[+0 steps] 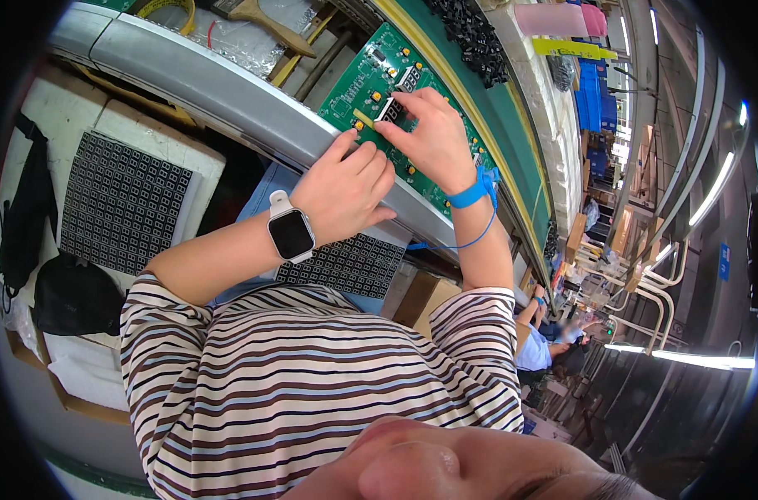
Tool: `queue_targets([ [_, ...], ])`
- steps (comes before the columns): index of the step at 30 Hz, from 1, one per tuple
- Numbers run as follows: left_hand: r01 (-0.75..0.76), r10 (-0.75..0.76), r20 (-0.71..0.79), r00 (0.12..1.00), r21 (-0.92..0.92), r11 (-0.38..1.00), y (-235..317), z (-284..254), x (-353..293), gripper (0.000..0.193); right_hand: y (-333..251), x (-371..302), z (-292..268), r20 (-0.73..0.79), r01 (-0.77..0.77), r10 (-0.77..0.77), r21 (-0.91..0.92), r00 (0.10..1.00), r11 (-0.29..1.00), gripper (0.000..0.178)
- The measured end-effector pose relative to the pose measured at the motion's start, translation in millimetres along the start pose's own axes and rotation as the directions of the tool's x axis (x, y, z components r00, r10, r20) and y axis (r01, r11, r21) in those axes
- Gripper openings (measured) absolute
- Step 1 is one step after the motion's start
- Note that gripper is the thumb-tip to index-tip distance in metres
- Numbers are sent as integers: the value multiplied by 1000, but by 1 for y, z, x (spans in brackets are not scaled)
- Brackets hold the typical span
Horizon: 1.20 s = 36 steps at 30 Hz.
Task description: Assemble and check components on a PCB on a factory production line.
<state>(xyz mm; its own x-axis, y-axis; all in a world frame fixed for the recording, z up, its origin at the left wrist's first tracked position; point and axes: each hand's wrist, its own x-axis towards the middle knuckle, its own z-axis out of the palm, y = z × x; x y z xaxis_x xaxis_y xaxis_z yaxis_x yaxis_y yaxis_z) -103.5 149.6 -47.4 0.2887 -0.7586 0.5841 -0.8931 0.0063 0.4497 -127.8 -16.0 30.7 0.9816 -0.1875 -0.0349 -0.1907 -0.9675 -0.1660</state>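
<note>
The head view shows a big work room, with long bright lights [712, 187] between 2 and 3 o'clock and blue bins [591, 96] at 2 o'clock. A person in blue [533, 354] is far off at 4 o'clock.

A smooth, rounded grey metal rail [171, 67] bends from 10 o'clock toward the middle. Beyond it, at 12 o'clock, lies the flat, shiny green board [371, 71], with lots of tiny bumps on it.

The right hand [433, 133] has its thumb and pointing finger pinched close on a hard little black-and-white number block [389, 112] on the board. A second number block [410, 79] sits just beside it at 1 o'clock, and a thin yellow strip [363, 117] is near it at 9 o'clock. A soft blue band [471, 193] goes round the right wrist.

The left hand [341, 185] is half open over the rail, fingers loosely bent and thumb sticking out, and I see nothing in it. Its pointing finger is at the board's near edge; I can't tell if they touch.

A wooden brush [266, 21] lies on crinkly clear plastic [241, 50] at 11 o'clock. A lumpy black heap [471, 42] is at 1 o'clock.

A small gap lies between the hands. Past the board's far edge, the flat green belt [512, 158] leaves open room
</note>
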Motion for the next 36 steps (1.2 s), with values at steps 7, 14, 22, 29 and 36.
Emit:
queue_targets([
  [7,-55,55,10,998,2,999,-2,-14,0,51,10,-10,-8,-144,173,-163,55,976,983,33],
  [14,336,-369,-28,929,-356,872,4,-16,-109,57,27,-186,-22,576,-546,151,610,803,574,17],
  [22,796,-575,552,604,-452,402,6,34,-134,77,79,-309,154,386,-577,641,809,664,111,34],
  [29,720,-556,540,632,-674,164,30,43,-155,54,61,-304,133,502,-462,352,865,790,-196,30],
  [36,677,-565,660,495,-701,-225,68,-72,-182,39,0,-280,68,436,-426,-41,851,899,-305,32],
])
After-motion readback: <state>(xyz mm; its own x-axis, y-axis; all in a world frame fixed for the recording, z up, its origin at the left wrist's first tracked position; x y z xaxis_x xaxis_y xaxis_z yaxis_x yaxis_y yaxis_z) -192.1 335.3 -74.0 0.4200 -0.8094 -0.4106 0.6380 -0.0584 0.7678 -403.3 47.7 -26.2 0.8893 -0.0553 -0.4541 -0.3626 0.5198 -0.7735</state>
